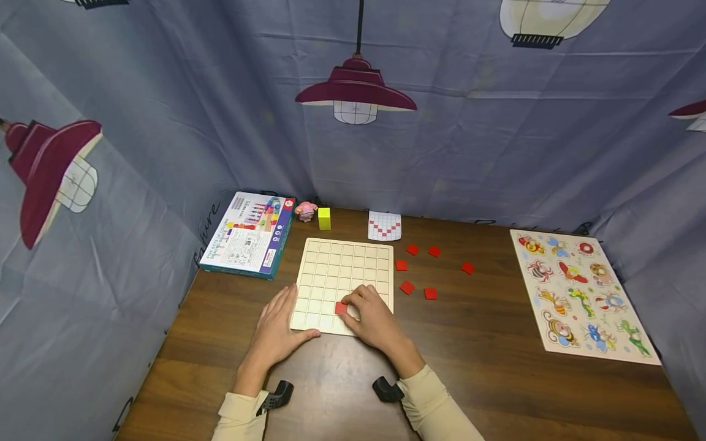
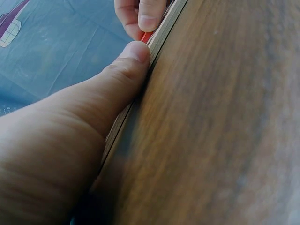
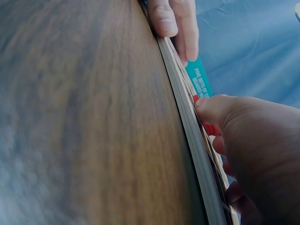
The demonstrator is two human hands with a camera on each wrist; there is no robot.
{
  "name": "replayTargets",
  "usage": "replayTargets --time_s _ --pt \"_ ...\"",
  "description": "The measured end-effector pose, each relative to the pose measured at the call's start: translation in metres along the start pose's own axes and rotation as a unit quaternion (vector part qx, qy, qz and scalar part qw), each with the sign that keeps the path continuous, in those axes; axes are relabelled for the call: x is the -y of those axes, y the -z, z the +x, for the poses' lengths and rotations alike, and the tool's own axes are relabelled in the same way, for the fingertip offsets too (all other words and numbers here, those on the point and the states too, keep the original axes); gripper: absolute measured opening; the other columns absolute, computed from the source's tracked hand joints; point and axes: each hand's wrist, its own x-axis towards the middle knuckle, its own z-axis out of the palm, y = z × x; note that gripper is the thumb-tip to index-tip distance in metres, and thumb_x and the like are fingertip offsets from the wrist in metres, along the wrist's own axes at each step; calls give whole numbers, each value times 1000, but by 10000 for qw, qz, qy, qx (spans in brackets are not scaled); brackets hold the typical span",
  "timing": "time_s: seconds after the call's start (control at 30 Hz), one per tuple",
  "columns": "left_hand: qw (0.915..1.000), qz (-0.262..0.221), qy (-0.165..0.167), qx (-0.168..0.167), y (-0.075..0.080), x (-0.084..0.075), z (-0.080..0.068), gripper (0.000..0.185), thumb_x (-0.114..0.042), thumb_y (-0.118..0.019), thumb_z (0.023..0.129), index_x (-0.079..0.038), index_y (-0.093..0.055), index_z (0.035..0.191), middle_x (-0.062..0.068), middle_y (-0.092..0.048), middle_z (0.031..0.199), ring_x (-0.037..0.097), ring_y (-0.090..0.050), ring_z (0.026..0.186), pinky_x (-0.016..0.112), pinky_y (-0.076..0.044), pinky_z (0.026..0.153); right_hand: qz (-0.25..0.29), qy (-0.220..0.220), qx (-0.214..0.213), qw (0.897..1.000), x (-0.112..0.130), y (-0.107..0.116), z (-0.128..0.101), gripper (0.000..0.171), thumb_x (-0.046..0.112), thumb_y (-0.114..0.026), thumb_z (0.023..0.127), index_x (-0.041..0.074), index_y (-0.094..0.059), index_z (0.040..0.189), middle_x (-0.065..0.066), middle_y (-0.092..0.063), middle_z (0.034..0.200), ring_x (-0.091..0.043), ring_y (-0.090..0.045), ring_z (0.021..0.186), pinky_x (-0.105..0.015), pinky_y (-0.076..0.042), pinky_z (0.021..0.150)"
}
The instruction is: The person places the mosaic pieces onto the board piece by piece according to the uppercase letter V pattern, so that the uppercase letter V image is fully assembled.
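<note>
Backdrop: grey-blue curtain [image 1: 469,159] printed with hanging lamps; below it, a dark brown wood-grain table [image 1: 469,380]. A pale wooden grid board [image 1: 346,263] lies flat near the middle. Left hand [image 1: 276,331]: fingers extended along the board's left edge, thumb out at the front edge; it grips no separate object. Right hand [image 1: 375,318]: thumb and fingers pinch a red square tile [image 1: 341,308] over the lower part of the board, near the front edge; whether the tile is fully seated in a cell cannot be told. The two hands are apart from each other. Six loose red tiles [image 1: 430,294] lie scattered on the table just right of the board. Behind the board: a pattern card [image 1: 384,226] with red squares in a V, a yellow block [image 1: 324,219] and a pink figurine [image 1: 306,211]. Far left: a boxed bead set [image 1: 242,239]. Far right: an insect-picture puzzle board [image 1: 584,297], lying flat
</note>
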Motion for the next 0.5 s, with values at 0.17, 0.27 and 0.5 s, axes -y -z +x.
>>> replayTargets --time_s 0.17,0.27,0.5 --pt "10000 22 11 -2 1 0 0 120 -64 -82 74 -3 -27 161 15 -32 167 34 -28 155 61 -24 124 109 -94 -77 9999 1 2 0 17 25 -80 88 15 -75 101 3 -64 97 -14 -54 89 -28 -51 75" --pt "10000 20 29 35 1 -1 0 120 -64 -82 74 -3 -27 161 14 -31 167 33 -28 156 60 -23 124 134 -90 -96 9998 1 3 1 16 24 -81 87 16 -76 100 3 -64 97 -14 -55 89 -28 -51 76" --pt "10000 27 29 36 2 -2 1 119 -65 -82 74 -3 -27 161 14 -32 167 33 -28 155 60 -24 124 261 -111 27 9996 2 5 3 15 25 -82 86 18 -77 98 5 -65 94 -13 -56 87 -29 -52 76"
